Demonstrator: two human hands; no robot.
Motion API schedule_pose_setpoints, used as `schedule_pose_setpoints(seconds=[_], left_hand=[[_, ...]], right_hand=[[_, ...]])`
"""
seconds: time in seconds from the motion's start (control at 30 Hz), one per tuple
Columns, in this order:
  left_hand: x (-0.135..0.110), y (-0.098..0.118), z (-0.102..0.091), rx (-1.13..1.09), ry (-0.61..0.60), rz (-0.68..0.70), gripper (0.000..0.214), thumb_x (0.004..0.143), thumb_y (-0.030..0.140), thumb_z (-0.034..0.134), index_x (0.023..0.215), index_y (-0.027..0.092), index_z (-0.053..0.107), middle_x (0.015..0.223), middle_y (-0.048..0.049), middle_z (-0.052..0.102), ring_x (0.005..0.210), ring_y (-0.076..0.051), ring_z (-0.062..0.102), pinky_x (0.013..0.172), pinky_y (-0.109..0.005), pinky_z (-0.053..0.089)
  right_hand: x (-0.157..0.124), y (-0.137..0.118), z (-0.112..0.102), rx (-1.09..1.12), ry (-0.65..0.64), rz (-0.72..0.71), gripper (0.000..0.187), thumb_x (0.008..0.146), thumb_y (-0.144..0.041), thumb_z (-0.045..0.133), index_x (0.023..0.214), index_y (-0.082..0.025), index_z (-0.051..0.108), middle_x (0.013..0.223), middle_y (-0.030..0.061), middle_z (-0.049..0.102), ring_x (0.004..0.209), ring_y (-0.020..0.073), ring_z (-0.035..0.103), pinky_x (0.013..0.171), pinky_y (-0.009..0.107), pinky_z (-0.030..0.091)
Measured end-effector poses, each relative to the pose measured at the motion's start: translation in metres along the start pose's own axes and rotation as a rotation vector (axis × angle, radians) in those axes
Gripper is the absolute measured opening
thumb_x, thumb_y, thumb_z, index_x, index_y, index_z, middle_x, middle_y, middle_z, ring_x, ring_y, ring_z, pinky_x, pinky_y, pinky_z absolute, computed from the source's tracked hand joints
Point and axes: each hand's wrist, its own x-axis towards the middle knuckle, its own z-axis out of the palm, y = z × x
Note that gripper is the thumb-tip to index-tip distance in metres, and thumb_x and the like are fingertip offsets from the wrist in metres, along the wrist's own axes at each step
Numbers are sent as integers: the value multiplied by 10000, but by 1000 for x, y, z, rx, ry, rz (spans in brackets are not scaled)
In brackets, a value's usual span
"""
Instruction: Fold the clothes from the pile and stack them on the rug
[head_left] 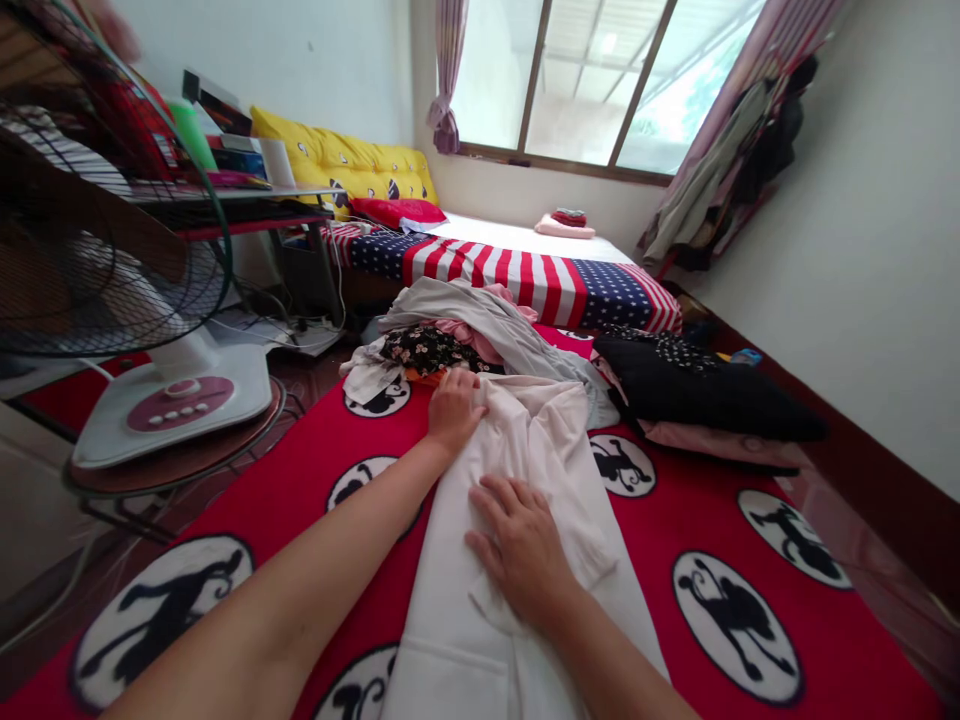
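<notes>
A long white garment (450, 600), which looks like a shirt, lies lengthwise in front of me with its sides folded in. One sleeve-like part is crumpled across its middle. My left hand (454, 415) rests at the far left edge of the garment, thumb and fingers apart. Nearer to me, my right hand (521, 545) lies flat on the folded fabric with its fingers spread. Beneath the garment is a red cover (300, 480) with black monkey figures in white circles. Just beyond my left hand is a heap of loose clothes (465, 325), grey, pink and black floral.
A stack of folded dark clothes (705, 385) sits on the right. To the left, a fan (180, 390) stands on a round stool (255, 445). Behind are a bed with a star-and-stripe cover (495, 270), a cluttered desk (247, 195) and hanging clothes (720, 170).
</notes>
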Motion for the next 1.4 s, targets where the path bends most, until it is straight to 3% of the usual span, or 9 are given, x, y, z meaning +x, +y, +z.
schedule_pose_setpoints(seconds=[0.2,0.27,0.37,0.53,0.73,0.87,1.07,1.27,1.4], left_hand=[[-41,22,16,188,-161,301,341,916,147,393,1181,176,607,1326,-101,570,1274,-195,473,1099,-332,376],[-46,19,24,226,-223,296,421,912,165,404,1314,115,519,1416,-139,499,1344,-226,411,1128,-390,342],[-46,12,31,335,-313,227,505,917,245,437,1394,77,437,1504,-174,369,1405,-293,312,1142,-503,276],[-47,9,38,353,-281,194,487,890,282,508,1369,195,508,1539,-125,318,1430,-321,245,1166,-541,147],[-44,13,32,145,-294,121,497,851,209,549,1345,155,520,1535,-162,313,1436,-324,226,1168,-539,136],[-70,32,2,10,-344,187,532,876,227,529,1389,106,454,1560,-192,229,1434,-280,251,1148,-419,277],[-156,48,-63,-26,-734,397,415,914,140,415,1278,247,581,1367,-89,563,1301,-213,482,1148,-465,268],[-190,11,-150,218,-799,457,562,807,37,452,1302,277,569,1487,-79,420,1376,-275,375,1138,-520,273],[-191,9,-179,238,-834,532,598,869,78,446,1396,363,455,1499,-24,405,1380,-244,374,1156,-483,269]], right_hand=[[4,3,-5,60,66,-25,238,875,-312,586,1093,-233,636,1157,56,630,1056,238,529,916,400,384],[7,11,-11,70,150,-1,197,926,-293,497,1017,-230,661,1085,51,657,1026,205,556,928,377,388],[9,30,-17,-49,225,135,324,957,-325,425,1217,-234,597,1311,77,574,1247,230,461,1059,440,306],[6,56,-4,-253,-54,244,614,924,-483,450,1479,-256,319,1572,95,225,1436,335,180,1081,651,173],[5,53,-5,-263,-70,268,598,932,-470,448,1474,-247,329,1575,116,204,1440,332,175,1072,657,192],[-16,35,-20,-159,5,211,525,962,-374,419,1451,-189,372,1561,133,240,1445,275,193,1117,581,211],[-91,8,-40,79,-94,-80,385,918,-195,465,1292,-201,557,1390,102,530,1311,210,461,1103,475,344],[-165,60,-75,-65,153,-85,447,905,-108,417,1290,-277,571,1347,71,570,1253,206,513,1053,441,436],[-180,81,-79,-101,82,-88,505,902,-119,440,1375,-286,497,1420,71,499,1318,219,448,1072,436,426]])
